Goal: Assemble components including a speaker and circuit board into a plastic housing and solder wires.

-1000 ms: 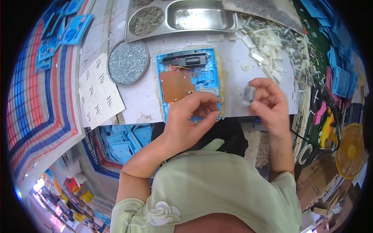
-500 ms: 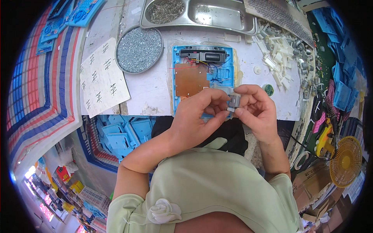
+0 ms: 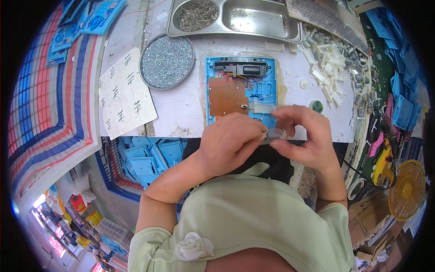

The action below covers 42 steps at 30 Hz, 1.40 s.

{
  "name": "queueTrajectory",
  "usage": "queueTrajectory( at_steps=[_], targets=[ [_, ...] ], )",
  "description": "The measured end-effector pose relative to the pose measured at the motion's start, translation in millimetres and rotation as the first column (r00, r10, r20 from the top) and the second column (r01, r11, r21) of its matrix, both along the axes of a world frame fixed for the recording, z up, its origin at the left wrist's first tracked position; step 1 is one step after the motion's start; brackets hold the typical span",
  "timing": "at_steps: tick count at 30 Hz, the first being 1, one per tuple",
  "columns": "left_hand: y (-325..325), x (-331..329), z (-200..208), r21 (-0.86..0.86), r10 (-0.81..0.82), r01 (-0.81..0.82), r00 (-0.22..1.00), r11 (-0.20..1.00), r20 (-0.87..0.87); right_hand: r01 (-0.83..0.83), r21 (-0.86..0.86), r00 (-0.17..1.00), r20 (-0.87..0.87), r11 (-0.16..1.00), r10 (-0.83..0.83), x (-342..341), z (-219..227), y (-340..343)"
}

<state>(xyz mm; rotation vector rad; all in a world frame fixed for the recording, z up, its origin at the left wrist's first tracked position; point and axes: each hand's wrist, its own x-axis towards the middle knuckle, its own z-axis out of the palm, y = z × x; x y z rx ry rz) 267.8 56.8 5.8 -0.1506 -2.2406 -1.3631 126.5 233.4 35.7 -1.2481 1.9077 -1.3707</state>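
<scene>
Just beyond my lap, both hands meet over the near edge of the table. My right hand (image 3: 310,136) grips a small grey plastic part (image 3: 274,133) between thumb and fingers. The thumb and forefinger of my left hand (image 3: 231,143) are pinched at the part's left side; what they hold there is too small to make out. Beyond the hands lies an open blue plastic casing (image 3: 273,86), with a brown circuit board (image 3: 226,96), a black module (image 3: 247,69) and thin wires inside. A translucent piece (image 3: 263,107) sits at the casing's right side. My hands hide its near end.
A round tray of silvery screws (image 3: 166,61) stands left of the casing, beside a paper sheet (image 3: 124,93). A metal compartment tray (image 3: 235,34) lies beyond. White and grey plastic parts (image 3: 331,68) are heaped at right, near a green round item (image 3: 316,106).
The grey part has turned in my fingers and sits slightly nearer to me. My left fingers have curled in tighter, and my right hand has shifted right. The translucent piece shows more fully.
</scene>
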Motion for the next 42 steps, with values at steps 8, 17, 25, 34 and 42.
queueTrajectory(
  at_steps=[8,17,25,34,42],
  targets=[
    [-2.8,5.4,0.5,0.148,-0.030,0.015,0.995,0.989,0.100,-0.094,-0.237,0.951,-0.308,0.967,0.018,5.2,-6.2,-2.4],
    [-4.3,9.1,3.7,0.013,0.007,-0.008,0.996,1.000,0.091,-0.098,-0.249,0.928,-0.372,0.964,-0.002,13.5,-7.6,0.3],
    [-4.4,13.9,-4.3,0.097,0.029,-0.040,0.992,0.994,0.120,-0.054,-0.271,0.935,-0.352,0.961,-0.047,16.9,-15.8,1.3],
    [-24.2,-20.9,0.0,-0.323,0.280,-0.208,0.940,0.923,0.195,0.233,-0.181,0.961,-0.107,0.956,-0.255,-2.6,-31.8,30.8],
    [-14.7,-36.3,-13.3,-0.527,0.163,-0.090,0.982,0.845,0.095,0.491,-0.029,0.847,0.248,0.871,-0.470,-5.4,-47.7,37.3]
  ],
)
